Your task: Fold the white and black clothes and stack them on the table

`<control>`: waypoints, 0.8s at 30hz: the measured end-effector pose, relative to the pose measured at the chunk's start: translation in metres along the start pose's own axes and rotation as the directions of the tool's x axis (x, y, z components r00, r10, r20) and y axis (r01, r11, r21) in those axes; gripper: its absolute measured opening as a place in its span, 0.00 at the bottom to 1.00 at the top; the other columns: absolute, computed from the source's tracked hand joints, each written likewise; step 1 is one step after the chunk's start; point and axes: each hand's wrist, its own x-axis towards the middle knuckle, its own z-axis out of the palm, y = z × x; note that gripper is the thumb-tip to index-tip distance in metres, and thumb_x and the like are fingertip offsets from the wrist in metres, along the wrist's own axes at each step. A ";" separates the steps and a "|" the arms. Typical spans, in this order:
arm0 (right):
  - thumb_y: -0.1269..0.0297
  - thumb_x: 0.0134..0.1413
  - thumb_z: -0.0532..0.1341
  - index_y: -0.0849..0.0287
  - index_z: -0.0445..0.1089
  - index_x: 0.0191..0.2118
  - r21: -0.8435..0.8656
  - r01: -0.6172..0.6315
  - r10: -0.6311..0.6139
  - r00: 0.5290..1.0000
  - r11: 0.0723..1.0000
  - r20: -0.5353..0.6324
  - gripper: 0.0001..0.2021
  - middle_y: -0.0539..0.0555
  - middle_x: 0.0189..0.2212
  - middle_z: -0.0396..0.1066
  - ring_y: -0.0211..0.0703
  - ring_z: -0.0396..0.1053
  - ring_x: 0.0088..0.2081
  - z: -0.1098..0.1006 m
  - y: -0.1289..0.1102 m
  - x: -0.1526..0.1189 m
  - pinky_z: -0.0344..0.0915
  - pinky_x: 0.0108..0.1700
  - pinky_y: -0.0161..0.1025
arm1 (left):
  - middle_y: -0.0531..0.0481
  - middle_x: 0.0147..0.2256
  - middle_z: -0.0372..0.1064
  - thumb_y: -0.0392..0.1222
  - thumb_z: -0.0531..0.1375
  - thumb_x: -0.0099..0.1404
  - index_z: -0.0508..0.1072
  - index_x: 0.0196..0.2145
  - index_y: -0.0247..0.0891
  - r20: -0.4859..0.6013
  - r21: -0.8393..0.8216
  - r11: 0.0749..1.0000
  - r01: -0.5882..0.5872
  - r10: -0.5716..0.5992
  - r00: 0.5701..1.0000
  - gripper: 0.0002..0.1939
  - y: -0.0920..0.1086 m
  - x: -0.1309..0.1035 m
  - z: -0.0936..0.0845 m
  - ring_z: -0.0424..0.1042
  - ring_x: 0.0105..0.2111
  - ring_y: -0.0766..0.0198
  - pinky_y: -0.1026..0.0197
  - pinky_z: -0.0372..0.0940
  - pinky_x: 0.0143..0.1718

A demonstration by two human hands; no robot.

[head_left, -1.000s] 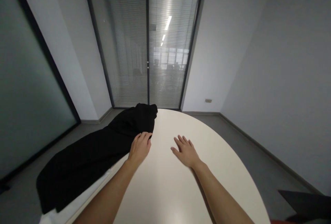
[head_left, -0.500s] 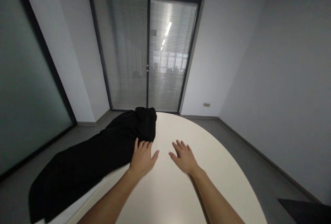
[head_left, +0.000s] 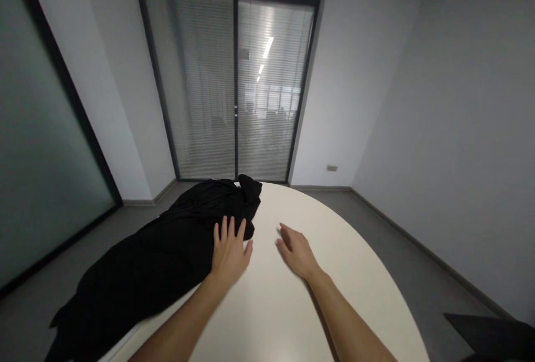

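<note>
A black cloth garment (head_left: 154, 262) lies bunched along the left side of the white table (head_left: 267, 306), its far end crumpled near the table's far edge. My left hand (head_left: 229, 250) is open, with spread fingers reaching over the right border of the black fabric; its thumb points off to the right above the bare tabletop. To the right, my right hand (head_left: 296, 250) hovers over or rests on the table, fingers loosely bent and thumb apart, with nothing in it. The garment's exact kind is hidden by its folds.
Beyond the table stands a glazed double door (head_left: 236, 89) with blinds. A frosted panel (head_left: 45, 139) is on the left, a plain wall (head_left: 460, 128) on the right. Low on the far wall sits a socket (head_left: 331, 168). A dark object (head_left: 493, 337) shows at lower right.
The garment's far end has shifted right and changed its folds. My left fingers have spread wider over the fabric. My right fingers have drawn closer together and bent.
</note>
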 end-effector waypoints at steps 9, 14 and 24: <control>0.55 0.68 0.46 0.56 0.56 0.68 0.053 0.112 -0.108 0.991 0.992 -0.079 0.26 0.56 0.63 0.63 0.47 0.59 0.63 -0.006 -0.006 0.001 0.53 0.65 0.46 | 0.41 0.50 0.72 0.49 0.52 0.70 0.70 0.56 0.39 0.081 -0.177 0.938 -0.299 0.317 0.945 0.21 0.022 -0.020 -0.004 0.58 0.62 0.46 0.39 0.39 0.68; 0.54 0.69 0.46 0.49 0.65 0.63 -0.017 0.192 -0.192 0.981 0.981 -0.014 0.23 0.53 0.67 0.56 0.48 0.52 0.66 -0.004 -0.013 -0.001 0.47 0.67 0.50 | 0.47 0.44 0.74 0.41 0.51 0.70 0.73 0.48 0.41 0.099 -0.286 0.863 -0.417 0.460 0.883 0.14 0.036 -0.020 -0.015 0.71 0.49 0.56 0.43 0.44 0.67; 0.58 0.63 0.58 0.53 0.74 0.47 -0.085 0.198 -0.197 0.980 0.976 0.018 0.12 0.55 0.63 0.62 0.55 0.51 0.67 0.003 -0.012 0.001 0.44 0.66 0.60 | 0.33 0.57 0.67 0.48 0.51 0.71 0.66 0.60 0.32 0.210 0.045 0.999 0.005 -0.014 0.978 0.26 0.035 -0.019 -0.019 0.68 0.54 0.44 0.45 0.64 0.52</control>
